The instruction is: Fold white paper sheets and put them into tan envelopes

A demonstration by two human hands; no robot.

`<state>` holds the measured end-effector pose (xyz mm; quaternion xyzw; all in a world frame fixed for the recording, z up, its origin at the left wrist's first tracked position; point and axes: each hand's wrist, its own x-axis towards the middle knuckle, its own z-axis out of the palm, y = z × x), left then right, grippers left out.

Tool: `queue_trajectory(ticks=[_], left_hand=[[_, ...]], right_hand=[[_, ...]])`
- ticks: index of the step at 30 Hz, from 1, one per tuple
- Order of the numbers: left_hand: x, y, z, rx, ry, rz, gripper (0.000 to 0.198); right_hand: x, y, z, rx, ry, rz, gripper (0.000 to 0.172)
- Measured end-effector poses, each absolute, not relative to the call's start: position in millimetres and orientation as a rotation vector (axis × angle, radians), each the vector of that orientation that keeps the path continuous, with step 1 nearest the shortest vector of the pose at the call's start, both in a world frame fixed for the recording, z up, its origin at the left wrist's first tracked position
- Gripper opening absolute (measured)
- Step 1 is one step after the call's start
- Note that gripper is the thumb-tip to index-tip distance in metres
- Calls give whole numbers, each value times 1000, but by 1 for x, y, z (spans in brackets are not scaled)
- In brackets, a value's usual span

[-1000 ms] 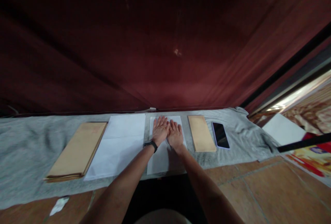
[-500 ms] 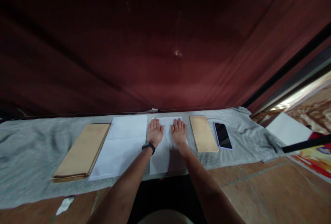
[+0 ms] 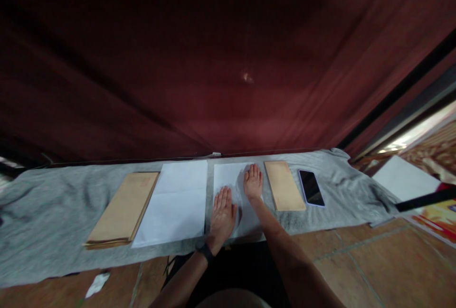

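The left hand, near, and right hand, farther, lie palm-down on a white sheet, grips flattened, fingers straight, holding nothing; brown envelopes lie right.

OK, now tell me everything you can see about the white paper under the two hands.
The white paper is a plain, rectangular piece with no visible writing, lying flat on the grey cloth, its long sides running away from the person. Whether it is one sheet or several, I can't tell. The left hand lies palm down over its nearer left part, the right hand over its far right edge; both cast shadows on it. A gap separates it from the larger white paper on its left.
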<state>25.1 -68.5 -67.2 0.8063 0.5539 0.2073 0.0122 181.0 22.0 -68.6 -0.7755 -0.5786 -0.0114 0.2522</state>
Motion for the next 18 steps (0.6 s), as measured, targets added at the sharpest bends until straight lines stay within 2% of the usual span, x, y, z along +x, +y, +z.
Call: queue_trajectory(ticks=[5,10,18], left_hand=[[20,-79,-73,2541,1699,592,58],[17,-83,-75,2629,1589,610,67],[21,-100,-79,2669,1594,441,60]], right_hand=[[162,-13,-65,-1883,-1727,26,53],[134,-84,-72,-1594,-1931,187,54],[155,-121,-67,-1736,-2026,50,50]])
